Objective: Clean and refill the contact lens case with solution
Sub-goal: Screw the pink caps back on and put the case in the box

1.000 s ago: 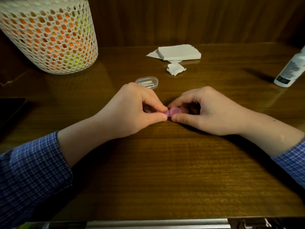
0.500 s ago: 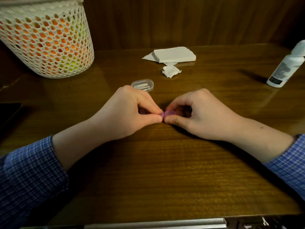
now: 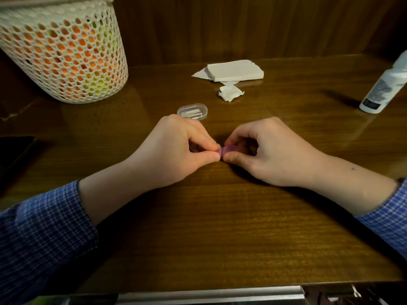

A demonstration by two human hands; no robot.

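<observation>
Both hands rest on the wooden bench (image 3: 220, 227), knuckles up, meeting at a small purple contact lens case (image 3: 225, 150). The left hand (image 3: 176, 148) pinches one end of the case between thumb and forefinger, its other fingers curled under. The right hand (image 3: 271, 150) pinches the other end the same way, thumb low against the bench and forefinger arched over the top. Only a sliver of purple shows between the fingertips, so whether a cap is on or off there is hard to tell. The case sits right down at the bench surface.

Taking the case as the landmark: just beyond it, close behind the left hand's knuckles, lies a small clear plastic box (image 3: 192, 110) with something pale inside. Farther beyond the case is a crumpled bit of tissue (image 3: 230, 93), and behind that a neat stack of white tissues (image 3: 234, 70) near the wood-panelled back wall. Far off to the right of the case stands a white solution bottle (image 3: 384, 89) with a dark label, leaning in the wide view. Far to the left and back stands a white mesh basket (image 3: 63, 56), orange and yellow showing through its holes. A dark flat object (image 3: 13, 150) lies at the left edge. Blue checked sleeves (image 3: 44, 227) cover both forearms.
</observation>
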